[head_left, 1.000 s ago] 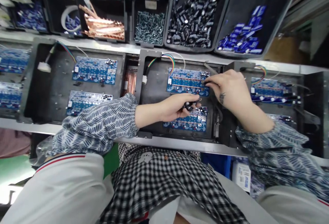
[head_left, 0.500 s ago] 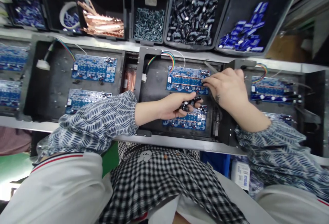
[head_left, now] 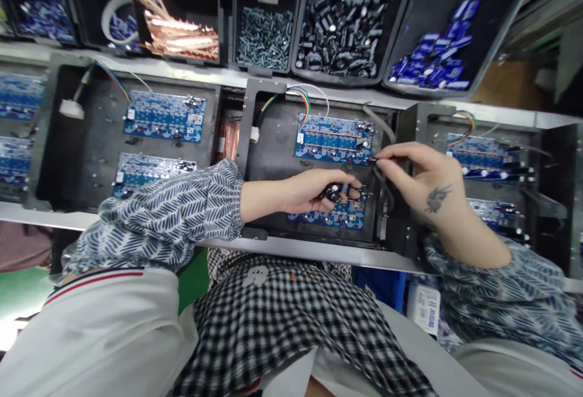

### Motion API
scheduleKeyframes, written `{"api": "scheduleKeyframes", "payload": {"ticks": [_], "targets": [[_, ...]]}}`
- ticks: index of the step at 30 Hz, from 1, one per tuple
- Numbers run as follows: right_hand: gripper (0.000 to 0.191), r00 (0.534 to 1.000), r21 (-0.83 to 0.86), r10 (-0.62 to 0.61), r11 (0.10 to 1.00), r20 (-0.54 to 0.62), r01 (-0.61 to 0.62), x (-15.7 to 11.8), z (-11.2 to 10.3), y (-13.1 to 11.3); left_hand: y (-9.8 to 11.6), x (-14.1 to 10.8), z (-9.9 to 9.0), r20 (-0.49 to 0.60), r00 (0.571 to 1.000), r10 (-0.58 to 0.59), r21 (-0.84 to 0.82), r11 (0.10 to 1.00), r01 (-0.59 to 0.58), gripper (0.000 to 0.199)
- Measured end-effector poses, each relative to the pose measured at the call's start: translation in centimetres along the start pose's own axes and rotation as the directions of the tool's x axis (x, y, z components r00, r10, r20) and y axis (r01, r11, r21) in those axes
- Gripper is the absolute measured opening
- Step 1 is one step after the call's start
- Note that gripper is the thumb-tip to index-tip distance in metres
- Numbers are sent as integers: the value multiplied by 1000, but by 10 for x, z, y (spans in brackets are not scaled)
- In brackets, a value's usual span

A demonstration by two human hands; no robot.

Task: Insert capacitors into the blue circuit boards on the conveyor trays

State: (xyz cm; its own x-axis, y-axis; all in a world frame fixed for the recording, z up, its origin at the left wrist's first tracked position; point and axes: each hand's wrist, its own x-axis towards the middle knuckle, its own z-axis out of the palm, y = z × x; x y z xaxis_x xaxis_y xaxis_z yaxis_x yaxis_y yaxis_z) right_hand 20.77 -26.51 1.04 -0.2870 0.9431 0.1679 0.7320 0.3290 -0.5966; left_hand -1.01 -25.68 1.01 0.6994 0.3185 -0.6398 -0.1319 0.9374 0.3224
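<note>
My left hand, palm partly up, is closed around several black cylindrical capacitors above the lower blue circuit board. My right hand pinches a small black capacitor between thumb and fingertips, at the lower right corner of the upper blue circuit board. On that board, near its right end, a black capacitor with a silvery top shows. Two copper strips run along the same board. Both boards lie in a dark metal tray.
Behind the trays stand bins of black capacitors, blue capacitors, small dark green parts and copper strips. Neighbouring trays hold more boards, left and right. Coloured wires arch over the middle tray's back edge.
My right hand has moved off the upper board, right and toward me, uncovering a capacitor where its fingertips were. My left hand stays nearly in place, its fingers shifting slightly around the capacitors.
</note>
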Motion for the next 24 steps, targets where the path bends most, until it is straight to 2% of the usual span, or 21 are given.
{"api": "scheduleKeyframes", "payload": {"ticks": [2,4,9,12,15,20,24], "targets": [[17,999,-112,-31,993,-39,26,4,1,11,0,1,1,-46,999,-13,22,1000,14,20],[19,997,-167,-64,984,-31,58,7,4,19,0,2,0,-84,996,-10,75,997,16,20],[15,997,-156,-76,985,19,78,7,9,24,-4,2,-2,-76,996,42,223,975,-24,22],[16,997,-181,-2,983,71,15,8,13,30,-5,1,-3,-97,993,68,267,963,-40,23],[13,995,-222,57,974,77,-38,9,16,35,-6,0,-3,-104,990,92,292,955,-58,24],[14,992,-332,13,943,124,30,10,15,33,-7,2,-4,-101,982,159,299,946,-123,17],[22,985,-429,1,900,171,74,11,18,28,-5,5,-5,-108,981,164,247,960,-133,15]]}}
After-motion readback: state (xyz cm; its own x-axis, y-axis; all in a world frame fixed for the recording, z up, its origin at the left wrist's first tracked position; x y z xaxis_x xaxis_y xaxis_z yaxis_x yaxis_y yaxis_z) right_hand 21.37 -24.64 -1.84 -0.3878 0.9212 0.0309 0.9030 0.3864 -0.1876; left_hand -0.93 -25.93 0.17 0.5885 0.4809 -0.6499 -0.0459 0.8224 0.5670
